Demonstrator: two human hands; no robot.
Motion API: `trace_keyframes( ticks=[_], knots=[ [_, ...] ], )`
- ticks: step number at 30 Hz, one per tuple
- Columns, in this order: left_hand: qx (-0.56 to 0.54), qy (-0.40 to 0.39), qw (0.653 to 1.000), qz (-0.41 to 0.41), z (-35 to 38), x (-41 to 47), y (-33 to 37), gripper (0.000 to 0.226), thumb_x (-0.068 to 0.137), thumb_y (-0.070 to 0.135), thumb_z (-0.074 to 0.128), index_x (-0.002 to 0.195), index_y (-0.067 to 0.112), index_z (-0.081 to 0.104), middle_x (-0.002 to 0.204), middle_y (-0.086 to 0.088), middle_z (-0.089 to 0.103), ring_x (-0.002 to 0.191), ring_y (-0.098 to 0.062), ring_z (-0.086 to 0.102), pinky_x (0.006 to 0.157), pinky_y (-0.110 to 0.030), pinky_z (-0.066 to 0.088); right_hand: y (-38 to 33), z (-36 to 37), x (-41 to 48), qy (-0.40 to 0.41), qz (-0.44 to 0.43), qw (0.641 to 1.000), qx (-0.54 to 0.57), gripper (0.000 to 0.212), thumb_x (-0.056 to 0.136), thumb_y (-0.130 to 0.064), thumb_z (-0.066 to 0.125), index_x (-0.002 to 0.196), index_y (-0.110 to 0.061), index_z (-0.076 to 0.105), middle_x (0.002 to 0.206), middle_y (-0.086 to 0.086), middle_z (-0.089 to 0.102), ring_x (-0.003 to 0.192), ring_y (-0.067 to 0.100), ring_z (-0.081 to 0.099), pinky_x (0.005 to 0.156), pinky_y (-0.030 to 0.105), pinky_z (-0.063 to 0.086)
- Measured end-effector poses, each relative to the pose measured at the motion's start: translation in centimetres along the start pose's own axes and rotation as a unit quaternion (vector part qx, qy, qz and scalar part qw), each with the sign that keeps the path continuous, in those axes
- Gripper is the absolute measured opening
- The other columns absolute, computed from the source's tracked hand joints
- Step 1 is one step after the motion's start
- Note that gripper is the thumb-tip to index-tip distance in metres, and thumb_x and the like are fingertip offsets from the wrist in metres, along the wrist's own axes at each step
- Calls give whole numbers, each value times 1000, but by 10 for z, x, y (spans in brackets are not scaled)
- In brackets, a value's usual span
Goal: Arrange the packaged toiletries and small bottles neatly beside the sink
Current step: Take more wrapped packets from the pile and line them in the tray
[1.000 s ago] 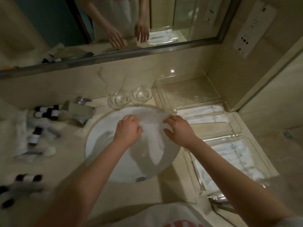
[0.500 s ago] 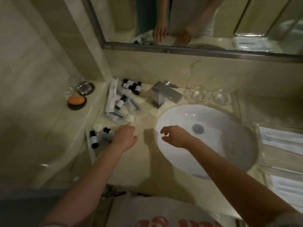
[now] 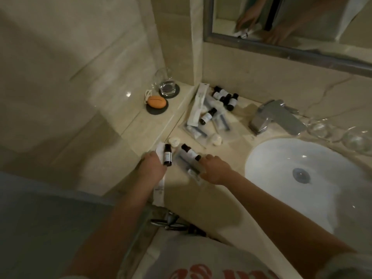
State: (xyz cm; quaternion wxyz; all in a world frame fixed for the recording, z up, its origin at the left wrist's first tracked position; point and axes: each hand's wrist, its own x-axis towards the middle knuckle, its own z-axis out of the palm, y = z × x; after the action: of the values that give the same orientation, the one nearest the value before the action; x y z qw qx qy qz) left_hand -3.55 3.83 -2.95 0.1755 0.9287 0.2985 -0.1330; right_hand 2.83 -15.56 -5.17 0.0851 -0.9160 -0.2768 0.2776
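Bottles [image 3: 207,116], dark with white labels, lie scattered among clear packets [image 3: 221,122].

Marble counter [image 3: 213,200] bears bottles [image 3: 207,117], packets [image 3: 198,105].

Setting: bathroom, hotel-type. Evidence: white oval sink [image 3: 281,168] set into a marble-look tabletop [image 3: 201,202], chrome faucet [image 3: 275,117] behind it, framed mirror [image 3: 302,21] on the wall above, stone-tiled walls. Single-use supplies suggest guest lodging: miniature dark bottles [image 3: 225,97], sealed packets [image 3: 198,106], orange soap [image 3: 157,102] on a dark dish, drinking glass [image 3: 166,87] on a coaster on the side ledge [image 3: 161,121].
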Motion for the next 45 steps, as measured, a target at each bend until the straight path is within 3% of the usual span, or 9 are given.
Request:
trace_keyframes(
  ticks=[5, 10, 15, 20, 27, 31, 35, 41, 45],
  knots=[
    [-67, -29, 996, -56, 17, 2, 0, 46, 80, 18, 67, 117, 3, 44, 116, -18, 59, 105, -32, 60, 79, -35, 48, 2, -5, 16, 23, 28, 999, 15, 49, 91, -54, 30, 119, -18, 49, 104, 11, 56, 84, 27, 51, 76, 40, 48],
    [-107, -54, 991, -54, 20, 12, -2, 34, 85, 17, 62, 111, -2, 50, 113, -18, 60, 104, -30, 60, 79, -31, 49, 10, -34, 32, 90, 56, 985, 139, 39, 91, -27, 53, 127, -12, 48, 124, 11, 56, 108, 28, 56, 88, 37, 48],
    [-201, -38, 977, -56, 18, 21, -5, 22, 89, 16, 59, 97, -4, 57, 105, -23, 62, 100, -34, 61, 77, -34, 50, 10, -71, 77, 131, 112, 948, 266, 47, 91, -29, 56, 131, -9, 44, 124, 14, 57, 107, 29, 58, 90, 41, 50],
    [-236, -40, 970, -47, 12, 27, -2, 27, 90, 24, 59, 108, 4, 54, 116, -17, 60, 110, -32, 59, 84, -36, 51, 5, -91, 130, 156, 150, 934, 284, 50, 89, -30, 51, 134, -11, 37, 128, 12, 52, 110, 30, 55, 76, 35, 45],
    [-236, -39, 971, -26, 2, 45, 1, 31, 90, 33, 58, 105, 6, 55, 102, -10, 62, 97, -26, 62, 75, -32, 52, -8, -92, 171, 155, 223, 922, 276, 75, 86, -26, 58, 145, -12, 14, 141, 16, 41, 129, 36, 40, 101, 51, 42],
    [-237, -42, 970, -23, -1, 49, 4, 31, 91, 29, 56, 111, 6, 56, 109, -11, 63, 100, -25, 62, 76, -29, 50, -8, -94, 184, 168, 248, 886, 354, 57, 87, -15, 53, 139, -11, 28, 130, 13, 51, 116, 32, 52, 84, 38, 47],
    [-243, -45, 969, -18, -2, 50, 6, 28, 91, 26, 56, 112, 7, 57, 111, -9, 62, 100, -23, 61, 80, -30, 50, -2, -108, 181, 135, 255, 873, 394, 21, 89, -16, 53, 107, -5, 53, 98, 10, 60, 89, 25, 61, 80, 37, 54],
    [-258, -50, 965, -6, -10, 49, 19, 29, 91, 25, 55, 112, 5, 55, 104, -9, 60, 96, -23, 60, 75, -29, 48, 9, -111, 139, 169, 196, 833, 490, 37, 93, -30, 46, 121, -7, 52, 109, 10, 60, 93, 25, 58, 76, 36, 54],
    [-254, -55, 965, 18, -14, 41, 34, 32, 90, 26, 54, 116, 6, 53, 105, -8, 57, 99, -25, 58, 77, -33, 47, 21, -94, 83, 98, 147, 776, 606, 28, 96, -26, 47, 119, -9, 49, 97, 13, 62, 76, 25, 62, 61, 33, 55]
  ],
)
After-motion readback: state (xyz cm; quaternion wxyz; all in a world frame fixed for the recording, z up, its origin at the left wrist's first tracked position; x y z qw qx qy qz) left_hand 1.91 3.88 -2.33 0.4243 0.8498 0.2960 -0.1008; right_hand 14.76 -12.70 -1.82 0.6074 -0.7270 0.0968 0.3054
